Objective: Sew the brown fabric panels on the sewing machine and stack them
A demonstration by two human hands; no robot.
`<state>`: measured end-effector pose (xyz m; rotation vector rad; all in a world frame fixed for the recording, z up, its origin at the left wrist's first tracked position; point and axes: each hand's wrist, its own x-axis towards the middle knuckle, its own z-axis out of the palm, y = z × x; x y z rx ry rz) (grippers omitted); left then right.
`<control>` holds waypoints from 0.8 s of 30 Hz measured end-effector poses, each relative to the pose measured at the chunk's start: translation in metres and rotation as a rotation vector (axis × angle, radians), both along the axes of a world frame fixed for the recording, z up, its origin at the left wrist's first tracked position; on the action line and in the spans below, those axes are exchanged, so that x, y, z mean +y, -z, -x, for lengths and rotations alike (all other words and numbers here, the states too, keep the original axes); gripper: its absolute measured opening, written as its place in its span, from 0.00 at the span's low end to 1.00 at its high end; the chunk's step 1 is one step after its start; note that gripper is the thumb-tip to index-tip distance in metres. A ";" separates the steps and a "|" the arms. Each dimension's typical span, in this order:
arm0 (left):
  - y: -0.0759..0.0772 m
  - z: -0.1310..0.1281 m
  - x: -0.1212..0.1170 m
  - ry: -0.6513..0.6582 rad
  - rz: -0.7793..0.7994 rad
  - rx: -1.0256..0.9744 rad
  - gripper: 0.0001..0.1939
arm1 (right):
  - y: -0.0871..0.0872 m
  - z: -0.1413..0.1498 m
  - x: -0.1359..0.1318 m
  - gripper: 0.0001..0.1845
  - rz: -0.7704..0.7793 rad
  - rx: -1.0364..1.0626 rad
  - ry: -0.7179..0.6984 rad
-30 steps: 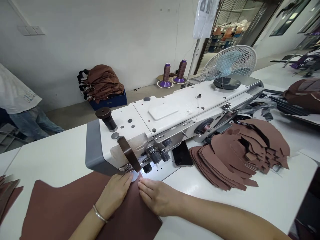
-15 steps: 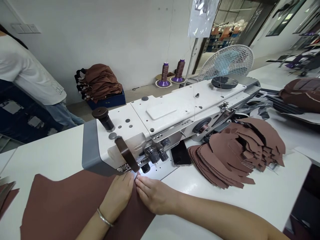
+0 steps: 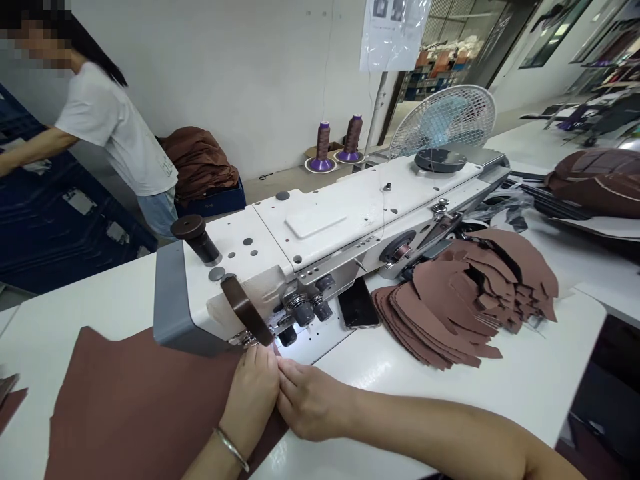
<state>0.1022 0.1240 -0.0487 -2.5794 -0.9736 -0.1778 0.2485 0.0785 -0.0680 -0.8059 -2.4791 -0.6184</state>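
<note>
A large brown leather panel (image 3: 140, 407) lies flat on the white table, its edge running under the presser foot (image 3: 253, 340) of an industrial sewing machine (image 3: 320, 227). My left hand (image 3: 253, 393), with a thin metal bangle on the wrist, grips the panel just in front of the foot. My right hand (image 3: 313, 403) presses against it, fingertips on the leather by the lit needle plate (image 3: 315, 340). To the right, a fanned stack of cut brown leather pieces (image 3: 465, 300) lies beside a black smartphone (image 3: 357, 303).
A person in a white T-shirt (image 3: 115, 133) stands at the far left beyond the table. Behind the machine are a blue crate (image 3: 210, 203) of folded brown pieces, two thread cones (image 3: 337, 140) and a standing fan (image 3: 443, 123). Brown bags (image 3: 595, 183) lie on a table at right.
My hands have closed together, with the fingertips now meeting at the panel edge by the foot. The person at left has moved further into view, and the whole scene has shifted slightly left.
</note>
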 end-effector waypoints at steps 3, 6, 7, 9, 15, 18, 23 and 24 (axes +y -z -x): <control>0.000 -0.001 -0.003 -0.052 0.088 -0.044 0.11 | 0.002 0.002 -0.002 0.13 -0.025 0.010 0.013; -0.001 -0.001 -0.006 -0.088 0.193 -0.090 0.12 | 0.002 0.004 -0.004 0.13 -0.028 0.023 0.020; -0.001 0.000 -0.006 -0.090 0.217 -0.101 0.13 | 0.002 0.005 -0.005 0.13 -0.027 0.027 0.017; -0.001 0.000 -0.006 -0.086 0.242 -0.126 0.15 | 0.002 0.005 -0.006 0.14 -0.022 0.037 0.016; 0.004 0.006 -0.001 -0.054 0.299 -0.242 0.18 | 0.004 0.006 -0.005 0.15 -0.021 0.046 0.028; 0.006 0.011 0.001 -0.019 0.316 -0.271 0.17 | 0.005 0.007 -0.004 0.15 -0.030 0.061 0.041; 0.002 0.019 0.008 0.052 0.201 -0.290 0.15 | 0.004 0.011 0.001 0.12 0.012 0.062 0.060; 0.001 0.021 0.011 0.061 0.173 -0.284 0.15 | 0.003 0.012 0.002 0.11 0.034 0.066 0.062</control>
